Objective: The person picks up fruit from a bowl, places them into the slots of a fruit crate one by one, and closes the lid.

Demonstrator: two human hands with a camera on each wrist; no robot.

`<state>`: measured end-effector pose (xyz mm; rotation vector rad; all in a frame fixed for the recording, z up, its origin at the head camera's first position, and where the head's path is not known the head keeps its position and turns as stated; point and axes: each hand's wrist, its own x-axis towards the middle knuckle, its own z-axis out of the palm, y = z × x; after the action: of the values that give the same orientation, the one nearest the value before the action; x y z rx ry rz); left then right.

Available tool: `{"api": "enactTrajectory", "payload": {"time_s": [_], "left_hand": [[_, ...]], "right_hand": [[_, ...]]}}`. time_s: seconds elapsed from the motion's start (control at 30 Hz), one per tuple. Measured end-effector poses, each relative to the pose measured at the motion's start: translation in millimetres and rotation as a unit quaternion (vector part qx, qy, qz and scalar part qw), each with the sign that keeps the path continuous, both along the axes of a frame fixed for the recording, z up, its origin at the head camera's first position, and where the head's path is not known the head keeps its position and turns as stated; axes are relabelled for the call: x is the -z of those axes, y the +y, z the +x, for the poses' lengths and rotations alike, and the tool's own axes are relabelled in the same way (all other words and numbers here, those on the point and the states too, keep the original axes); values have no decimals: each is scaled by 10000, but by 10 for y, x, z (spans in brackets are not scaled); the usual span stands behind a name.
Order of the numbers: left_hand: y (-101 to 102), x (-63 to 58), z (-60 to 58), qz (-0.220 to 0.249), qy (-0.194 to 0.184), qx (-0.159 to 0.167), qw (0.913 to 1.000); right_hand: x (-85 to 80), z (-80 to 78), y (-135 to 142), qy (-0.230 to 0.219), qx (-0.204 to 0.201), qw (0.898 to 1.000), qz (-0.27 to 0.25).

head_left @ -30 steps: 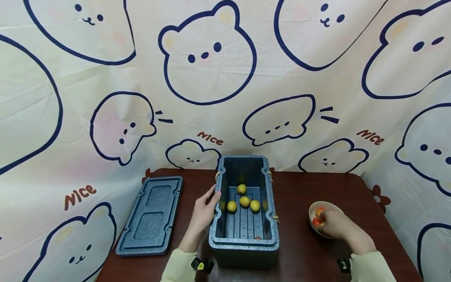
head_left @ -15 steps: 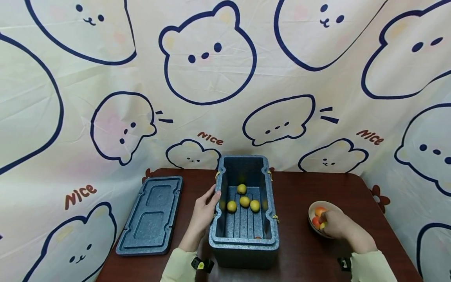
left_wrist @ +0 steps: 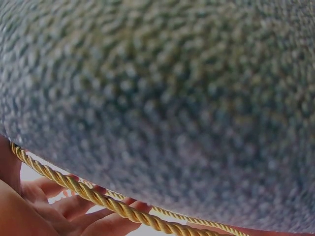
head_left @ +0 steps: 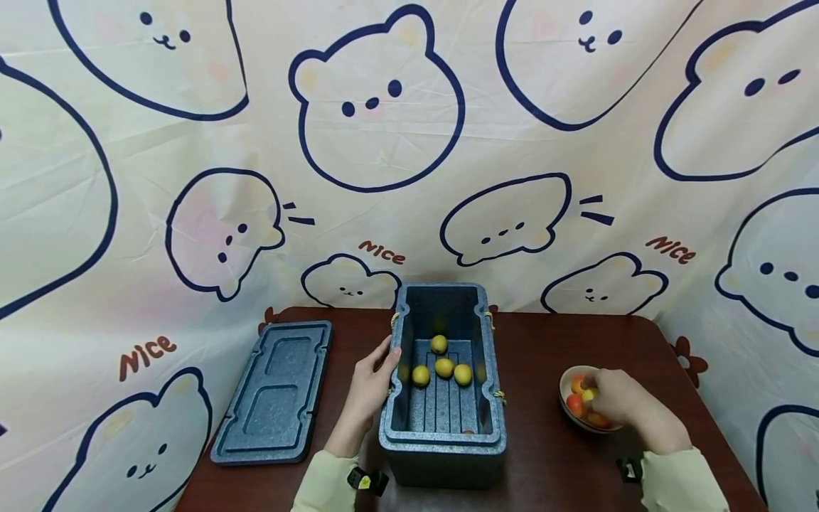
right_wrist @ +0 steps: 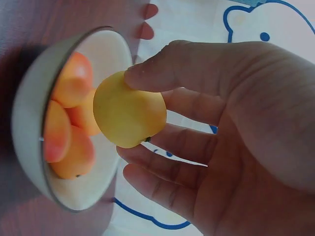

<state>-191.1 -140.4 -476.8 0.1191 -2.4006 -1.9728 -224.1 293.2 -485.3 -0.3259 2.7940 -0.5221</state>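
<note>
My right hand (head_left: 616,395) pinches a small yellow fruit (right_wrist: 129,110) with an orange blush and a short dark stem between thumb and fingers. It is just over the rim of a pale bowl (right_wrist: 27,118), where several orange-red fruits (right_wrist: 74,78) lie. In the middle stands a blue-grey lidless box (head_left: 441,448) with several yellow fruits (head_left: 444,368) on its ribbed floor. My left hand (head_left: 370,384) holds the box's left side, thumb at the rim. The left wrist view shows its fingers behind a gold twisted rope (left_wrist: 93,194) beside the box wall.
The box's matching blue-grey lid (head_left: 275,395) lies flat on the dark brown table (head_left: 537,341), left of the box. A bear-print cloth (head_left: 377,235) hangs behind the table and along its sides. A trace of orange shows inside the box by its near wall.
My right hand has drawn slightly right and up from deeper in the bowl, with the yellow fruit between its fingers. More of the bowl's fruits show. My left hand and the box have not moved.
</note>
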Motion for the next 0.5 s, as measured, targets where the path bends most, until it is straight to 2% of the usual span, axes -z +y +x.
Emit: {"api": "enactTrajectory", "payload": {"time_s": [0.17,0.4,0.5], "left_hand": [[0,-5,4,-26,-10,-7,10000],[5,-6,3,-46,-16,-31,10000],[3,-3,2,-29,-15,-25,10000]], "right_hand": [[-112,-31,-5,309,-139,9994,97],[-265,-73,-35,383,-96,9992,-66],[-310,-99,-49,590,-160,9981,-13]]}}
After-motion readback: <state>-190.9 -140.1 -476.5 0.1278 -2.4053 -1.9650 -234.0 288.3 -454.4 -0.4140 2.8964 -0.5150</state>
